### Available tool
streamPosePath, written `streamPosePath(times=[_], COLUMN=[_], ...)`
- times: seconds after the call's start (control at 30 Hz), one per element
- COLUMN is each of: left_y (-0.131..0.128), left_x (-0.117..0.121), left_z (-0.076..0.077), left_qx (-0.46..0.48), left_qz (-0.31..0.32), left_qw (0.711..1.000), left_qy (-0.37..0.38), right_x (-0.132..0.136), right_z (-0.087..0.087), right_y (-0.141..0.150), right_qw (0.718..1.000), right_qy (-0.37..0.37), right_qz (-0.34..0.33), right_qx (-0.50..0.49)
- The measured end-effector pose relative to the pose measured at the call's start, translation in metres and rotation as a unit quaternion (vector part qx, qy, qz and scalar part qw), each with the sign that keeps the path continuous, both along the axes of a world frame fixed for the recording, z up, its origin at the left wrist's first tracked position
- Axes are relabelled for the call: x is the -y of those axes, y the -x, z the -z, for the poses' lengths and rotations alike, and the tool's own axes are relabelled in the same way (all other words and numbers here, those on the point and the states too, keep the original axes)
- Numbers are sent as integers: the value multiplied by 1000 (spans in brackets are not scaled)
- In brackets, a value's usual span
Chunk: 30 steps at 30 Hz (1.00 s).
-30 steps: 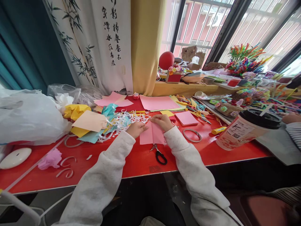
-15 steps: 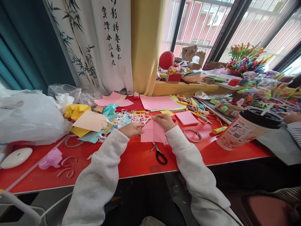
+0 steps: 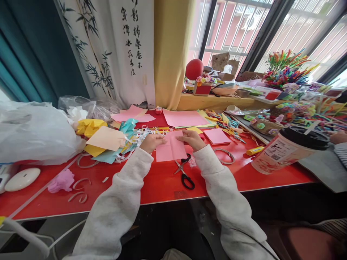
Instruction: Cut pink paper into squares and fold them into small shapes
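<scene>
A creased sheet of pink paper is held up between my two hands, above the red table. My left hand pinches its left edge. On the opposite edge, the fingers of my right hand are closed near the upper corner. Scissors with black handles lie on the table just below the paper, their blades apart. To the right of my right hand rests a stack of pink paper squares. Curled white paper shreds are heaped behind my left hand.
A lidded drink cup stands tilted in view at the right, beside a yellow glue stick and a tape-like ring. Plastic bags and crumpled paper fill the left. Another person's sleeve shows at the far right.
The pink paper has moved slightly left and now looks flatter, with its fold opened out. My right hand has shifted its grip on the edge, and more of the scissors shows.
</scene>
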<state>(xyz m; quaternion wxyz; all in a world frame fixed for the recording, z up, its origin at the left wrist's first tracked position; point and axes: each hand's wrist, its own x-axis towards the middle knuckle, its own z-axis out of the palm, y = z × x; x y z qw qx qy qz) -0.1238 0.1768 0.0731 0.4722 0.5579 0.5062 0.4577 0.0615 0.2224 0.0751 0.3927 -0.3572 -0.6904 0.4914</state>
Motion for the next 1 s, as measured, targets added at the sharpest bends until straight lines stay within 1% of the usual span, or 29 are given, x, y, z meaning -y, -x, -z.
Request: streamPosePath(times=[0.1, 0.2, 0.3, 0.37, 0.4, 0.47, 0.6, 0.7, 0.8, 0.87, 1.0], left_y=[0, 1, 1, 2, 2, 2, -1, -2, -4, -5, -6], left_x=[0, 1, 1, 2, 2, 4, 7, 8, 8, 7, 6], left_z=[0, 0, 0, -1, -2, -3, -7, -8, -8, -6, -2], left_qx=[5, 4, -6, -16, -22, -36, -60, -80, -102, -117, -148], left_qz=[-19, -39, -48, -51, -53, -54, -50, -59, -56, -52, -56], left_qw=[1000, 999, 998, 997, 997, 996, 995, 992, 990, 988, 984], left_qy=[-19, -37, -45, -49, -50, -54, -64, -73, -80, -84, -81], right_x=[4, 10, 15, 17, 17, 17, 14, 10, 7, 6, 3], right_z=[1, 0, -2, -4, -4, -4, 0, 3, 4, 6, 10], right_y=[3, 5, 5, 5, 5, 7, 13, 15, 13, 10, 8], right_qw=[996, 974, 943, 936, 939, 954, 987, 997, 998, 997, 997], right_qy=[-82, -212, -317, -336, -329, -286, -164, -62, 22, 41, 32], right_qz=[23, 48, 16, -19, -32, -36, -3, -22, -46, -55, -46], right_qx=[14, 60, 102, 103, 98, 80, 4, -48, -21, 19, 57])
